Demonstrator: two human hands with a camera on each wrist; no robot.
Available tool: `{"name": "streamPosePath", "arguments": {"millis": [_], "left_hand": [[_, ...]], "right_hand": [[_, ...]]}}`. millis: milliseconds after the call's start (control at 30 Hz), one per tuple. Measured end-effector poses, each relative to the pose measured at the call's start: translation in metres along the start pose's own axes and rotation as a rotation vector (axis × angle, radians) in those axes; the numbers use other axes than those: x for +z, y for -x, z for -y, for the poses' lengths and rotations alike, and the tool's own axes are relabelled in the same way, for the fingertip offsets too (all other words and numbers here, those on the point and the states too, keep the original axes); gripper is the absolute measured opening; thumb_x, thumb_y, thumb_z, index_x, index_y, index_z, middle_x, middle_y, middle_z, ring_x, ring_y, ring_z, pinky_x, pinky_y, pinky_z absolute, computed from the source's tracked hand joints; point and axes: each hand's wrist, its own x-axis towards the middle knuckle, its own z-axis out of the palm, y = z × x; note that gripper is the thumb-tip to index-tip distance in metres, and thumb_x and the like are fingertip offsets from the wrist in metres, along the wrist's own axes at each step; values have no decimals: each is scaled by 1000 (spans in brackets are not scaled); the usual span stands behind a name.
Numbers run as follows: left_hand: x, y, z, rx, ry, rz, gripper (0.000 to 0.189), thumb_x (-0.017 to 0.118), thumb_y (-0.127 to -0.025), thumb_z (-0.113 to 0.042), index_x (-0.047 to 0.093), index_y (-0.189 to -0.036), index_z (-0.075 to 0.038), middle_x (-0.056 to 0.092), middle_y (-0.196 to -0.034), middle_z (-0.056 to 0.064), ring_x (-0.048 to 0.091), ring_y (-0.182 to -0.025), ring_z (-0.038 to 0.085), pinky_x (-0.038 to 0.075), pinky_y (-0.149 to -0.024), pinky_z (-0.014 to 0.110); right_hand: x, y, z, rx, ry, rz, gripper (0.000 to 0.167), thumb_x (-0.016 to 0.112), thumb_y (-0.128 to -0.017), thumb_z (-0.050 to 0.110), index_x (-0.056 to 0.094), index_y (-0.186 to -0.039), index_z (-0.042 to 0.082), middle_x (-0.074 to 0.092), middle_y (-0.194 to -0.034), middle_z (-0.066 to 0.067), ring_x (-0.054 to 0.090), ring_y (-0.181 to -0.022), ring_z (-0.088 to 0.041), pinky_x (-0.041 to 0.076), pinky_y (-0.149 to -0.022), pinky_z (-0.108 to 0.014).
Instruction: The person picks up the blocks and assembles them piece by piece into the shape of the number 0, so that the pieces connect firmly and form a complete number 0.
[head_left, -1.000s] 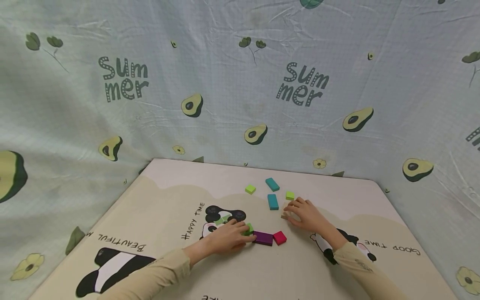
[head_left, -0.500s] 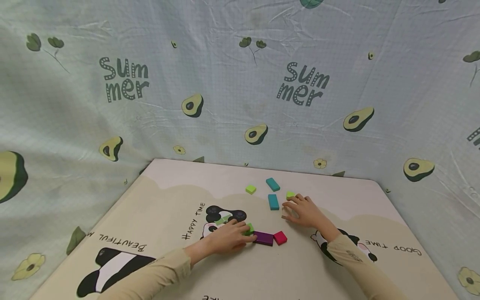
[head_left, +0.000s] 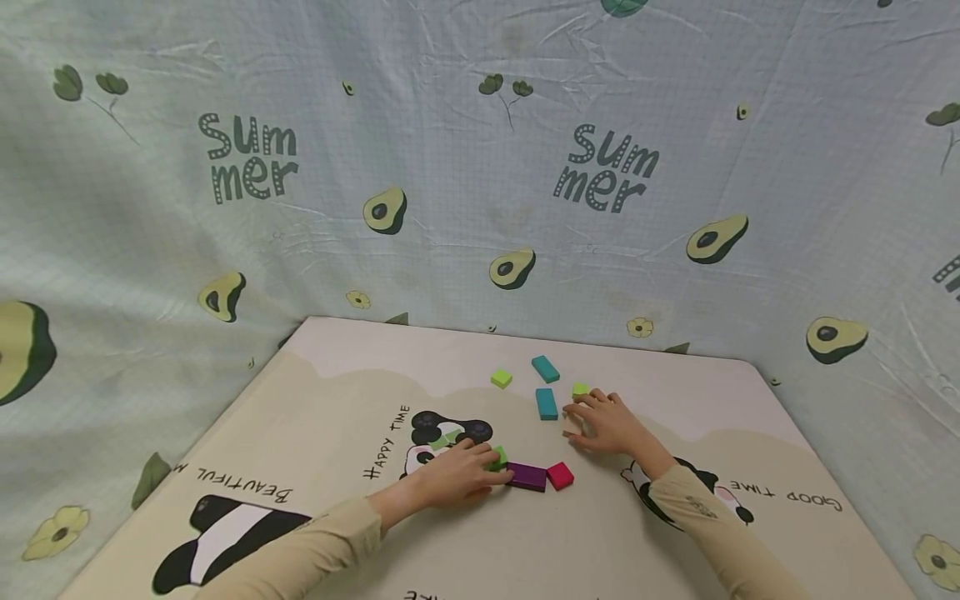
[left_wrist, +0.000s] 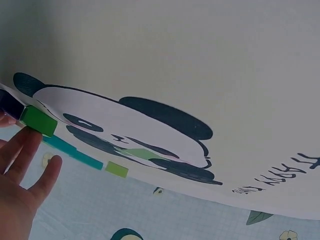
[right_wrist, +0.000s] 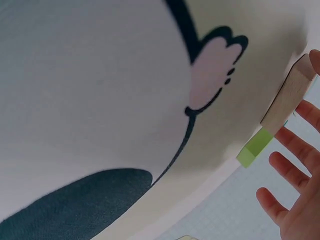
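Observation:
My left hand [head_left: 463,473] is low over the table, its thumb and fingers about a small green block [head_left: 498,457]. In the left wrist view a fingertip meets this green block [left_wrist: 40,120], and another finger lies by the dark purple block [left_wrist: 10,104]. The purple block [head_left: 527,477] sits just right of the thumb, with a red block [head_left: 560,476] at its far end. My right hand [head_left: 609,425] holds a plain wooden block [head_left: 573,425] between thumb and fingers. The right wrist view shows the wooden block [right_wrist: 287,95] close to the table.
Two teal blocks [head_left: 547,404] lie left of and behind the right hand. One lime block [head_left: 502,378] stands farther back, another lime block [head_left: 580,389] just beyond the right fingertips. The table [head_left: 360,367] bears panda prints. A patterned curtain [head_left: 450,167] hangs behind its back edge.
My right hand has shifted slightly away from me, its fingers now partly covering the lime block behind the wooden one. The left hand stays in place.

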Motion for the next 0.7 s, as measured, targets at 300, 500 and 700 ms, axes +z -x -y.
{"name": "streamPosePath", "arguments": {"millis": [300,500,700], "left_hand": [[1,1,-1,-37,79,-8,32,57,-86,-29,55,-118,-31,56,-107,-2,50,-103,12,38,-95,50],[3,1,0,-20,101,-56,31,59,-85,-26,58,-116,-28,55,-111,1,50,-102,14,35,-97,50],[3,1,-1,-1,82,-69,30,57,-86,-26,58,-115,-26,55,-111,-1,51,-101,13,35,-99,47]], "right_hand": [[3,-1,0,7,19,15,44,61,-77,43,58,-114,19,57,-113,-7,47,-101,-24,39,-76,-45],[4,-1,-1,3,11,-1,42,62,-77,40,58,-113,19,58,-110,-6,47,-99,-24,39,-74,-44],[5,0,-2,10,10,5,41,61,-78,41,58,-113,19,59,-108,-5,46,-98,-22,38,-75,-43]]}}
